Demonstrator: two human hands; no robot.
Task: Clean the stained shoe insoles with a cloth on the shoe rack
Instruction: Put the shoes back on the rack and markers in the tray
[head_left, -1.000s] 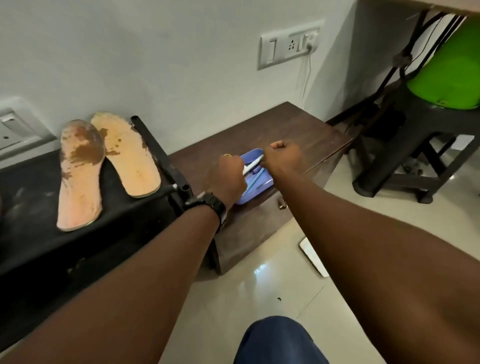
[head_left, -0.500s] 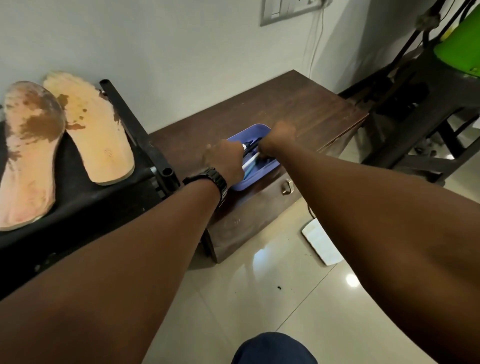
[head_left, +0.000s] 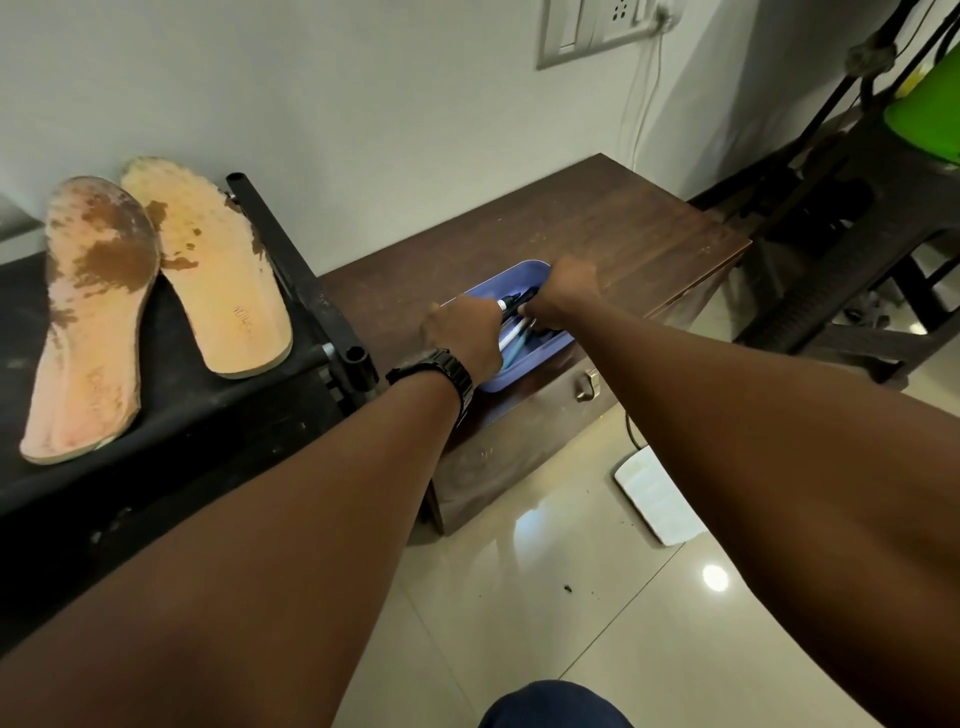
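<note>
between both hands, a blue tray (head_left: 524, 364) holds pens. left hand (head_left: 462, 335) grips its near edge; right hand (head_left: 563, 299) pinches a pen. far left of them, stained insoles (head_left: 156, 291) lie on the rack (head_left: 208, 415).

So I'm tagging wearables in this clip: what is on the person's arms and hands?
Both forearms are bare, with no sleeves in view. The left wrist carries a black wristwatch with a dark link-style band. The left hand and right hand show no gloves; rings cannot be made out.
</note>
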